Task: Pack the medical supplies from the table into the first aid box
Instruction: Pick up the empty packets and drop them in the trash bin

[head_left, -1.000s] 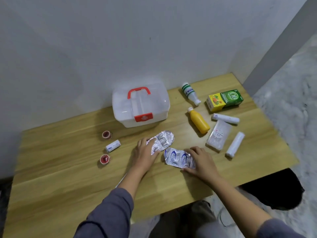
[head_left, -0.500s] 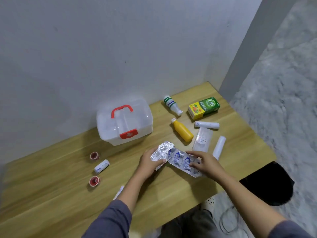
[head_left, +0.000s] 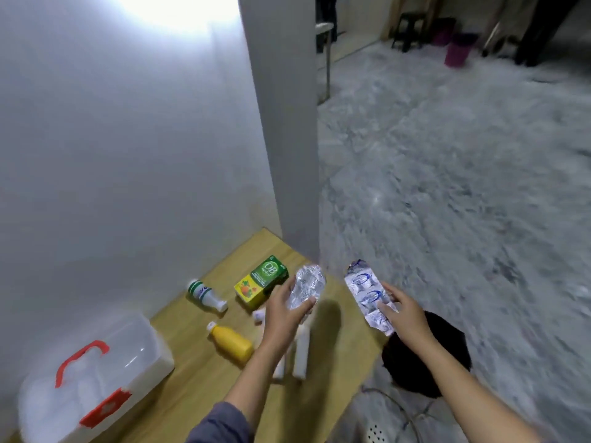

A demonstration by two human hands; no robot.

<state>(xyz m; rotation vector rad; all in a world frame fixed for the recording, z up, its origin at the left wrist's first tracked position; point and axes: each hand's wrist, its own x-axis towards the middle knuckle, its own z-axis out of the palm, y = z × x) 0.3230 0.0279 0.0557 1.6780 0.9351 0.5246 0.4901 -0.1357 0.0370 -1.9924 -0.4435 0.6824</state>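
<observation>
— Silver foil is what both hands hold in the head view: the left hand (head_left: 284, 310) is closed around a crumpled silver foil blister strip (head_left: 306, 286), and the right hand (head_left: 398, 311) pinches a flat blue-printed foil blister strip (head_left: 367, 295) near its lower end. Both strips are up off the wooden table (head_left: 204, 378).

— How will they handle?

— Light and thin, I'd judge, easily creased, so hold them by the edges, flat, without squeezing the pockets.

— And the box?

— White translucent plastic first aid box with a red handle (head_left: 92, 375) sits at lower left, lid apparently shut. A yellow plastic bottle (head_left: 232, 342) and a green and yellow carton (head_left: 260, 280) still lie on the table.
</observation>
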